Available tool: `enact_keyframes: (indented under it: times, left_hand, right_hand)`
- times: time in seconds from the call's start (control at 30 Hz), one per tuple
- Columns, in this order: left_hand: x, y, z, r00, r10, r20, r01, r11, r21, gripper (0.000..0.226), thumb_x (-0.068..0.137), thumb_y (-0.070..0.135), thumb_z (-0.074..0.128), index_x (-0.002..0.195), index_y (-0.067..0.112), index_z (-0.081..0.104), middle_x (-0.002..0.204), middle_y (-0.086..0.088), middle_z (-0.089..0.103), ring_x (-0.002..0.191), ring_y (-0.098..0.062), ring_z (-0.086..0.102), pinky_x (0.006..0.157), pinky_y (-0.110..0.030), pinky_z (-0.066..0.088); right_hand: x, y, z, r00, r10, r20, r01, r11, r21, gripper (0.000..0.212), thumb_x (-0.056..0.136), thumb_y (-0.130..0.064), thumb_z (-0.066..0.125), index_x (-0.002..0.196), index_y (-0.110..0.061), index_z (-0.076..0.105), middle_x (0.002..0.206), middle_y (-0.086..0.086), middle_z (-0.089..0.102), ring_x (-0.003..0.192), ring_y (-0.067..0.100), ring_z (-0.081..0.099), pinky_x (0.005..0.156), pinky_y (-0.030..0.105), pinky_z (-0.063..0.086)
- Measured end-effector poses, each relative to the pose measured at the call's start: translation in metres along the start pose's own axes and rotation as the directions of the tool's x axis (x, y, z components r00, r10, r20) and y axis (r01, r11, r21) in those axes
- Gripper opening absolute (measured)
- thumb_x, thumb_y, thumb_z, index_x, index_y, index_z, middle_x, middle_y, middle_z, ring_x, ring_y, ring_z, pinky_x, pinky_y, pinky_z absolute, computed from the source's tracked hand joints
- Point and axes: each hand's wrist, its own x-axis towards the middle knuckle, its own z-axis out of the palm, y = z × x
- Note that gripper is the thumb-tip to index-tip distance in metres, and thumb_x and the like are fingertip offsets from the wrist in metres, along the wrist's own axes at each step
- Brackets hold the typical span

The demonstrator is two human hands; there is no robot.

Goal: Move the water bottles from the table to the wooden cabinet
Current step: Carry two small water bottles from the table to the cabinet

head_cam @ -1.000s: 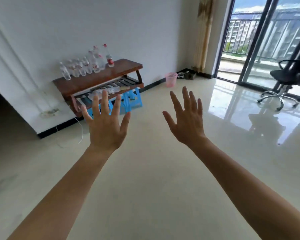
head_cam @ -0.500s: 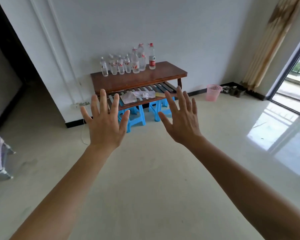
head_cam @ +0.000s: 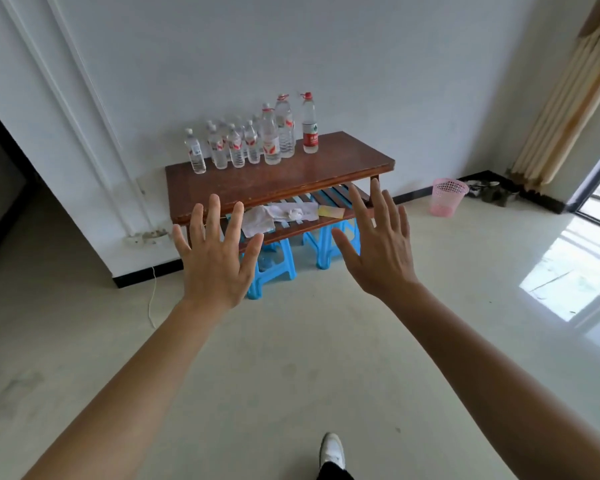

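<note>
Bottles (head_cam: 253, 140), clear plastic, red-capped, stood clustered on brown wooden table (head_cam: 291, 178); left hand (head_cam: 215, 261) and right hand (head_cam: 378, 251) raised, fingers spread, empty.

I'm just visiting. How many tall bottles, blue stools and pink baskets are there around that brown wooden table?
Tall clear plastic water bottles: 3
Blue plastic stools: 2
Pink plastic mesh basket: 1
Total: 6
The smaller clear bottles overlap too much to count reliably.
</note>
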Motion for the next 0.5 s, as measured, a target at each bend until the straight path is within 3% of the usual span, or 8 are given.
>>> enact_keyframes:
  times: [0.3, 0.5]
  left_hand:
    - [0.201, -0.043, 0.080, 0.996, -0.082, -0.029, 0.082, 0.996, 0.023, 0.071, 0.101, 0.064, 0.010, 0.158, 0.026, 0.026, 0.167, -0.013, 0.013, 0.154, -0.035, 0.011, 0.119, -0.065, 0.010]
    - [0.288, -0.122, 0.136, 0.971, -0.236, 0.043, 0.234, 0.971, 0.037, 0.080, 0.095, 0.072, 0.007, 0.161, 0.028, 0.010, 0.168, -0.013, 0.003, 0.155, -0.035, 0.004, 0.120, -0.064, 0.011]
  right_hand:
    - [0.222, 0.030, 0.117, 0.997, -0.061, 0.049, 0.054, 0.990, 0.132, 0.076, 0.100, -0.070, 0.022, 0.162, -0.029, 0.005, 0.172, 0.010, 0.003, 0.157, 0.034, 0.013, 0.126, 0.057, 0.015]
    - [0.347, -0.001, 0.215, 0.980, -0.174, 0.094, 0.150, 0.964, 0.221, 0.076, 0.103, -0.064, 0.028, 0.164, -0.028, -0.001, 0.172, 0.009, -0.002, 0.157, 0.032, 0.009, 0.127, 0.054, 0.012]
